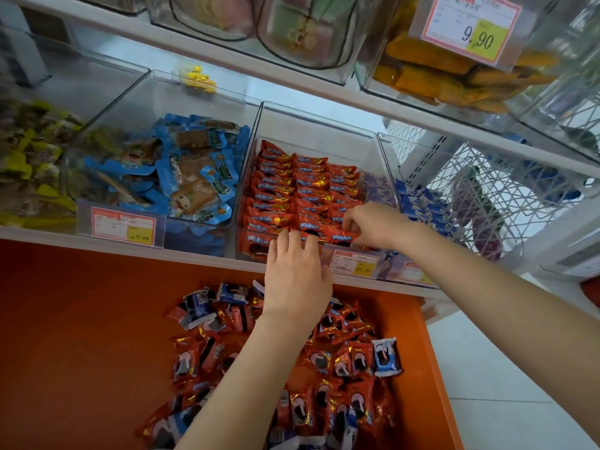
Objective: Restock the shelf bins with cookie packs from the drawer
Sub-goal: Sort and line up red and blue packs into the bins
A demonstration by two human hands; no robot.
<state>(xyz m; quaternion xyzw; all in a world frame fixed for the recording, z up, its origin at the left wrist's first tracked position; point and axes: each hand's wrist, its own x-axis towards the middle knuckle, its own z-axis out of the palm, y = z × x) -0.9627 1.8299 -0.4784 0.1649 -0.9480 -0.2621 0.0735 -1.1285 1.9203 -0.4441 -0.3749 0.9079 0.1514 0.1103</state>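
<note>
A clear shelf bin [319,131] holds neat rows of red cookie packs [302,186]. My left hand [297,277] lies over the bin's front edge, its straight fingers touching the front row of packs. My right hand [373,224] reaches in from the right and its curled fingers pinch a red pack [337,237] lying at the front of the bin. Below the shelf, the open orange drawer [81,336] holds a loose heap of red cookie packs [341,355] with a few blue ones [386,355] mixed in.
A bin of blue snack packs [181,177] stands to the left, a bin of yellow-green packs [29,164] further left, and a bin of blue-white packs [425,209] to the right. Price tags [354,264] hang on the bin fronts. An upper shelf [292,79] overhangs.
</note>
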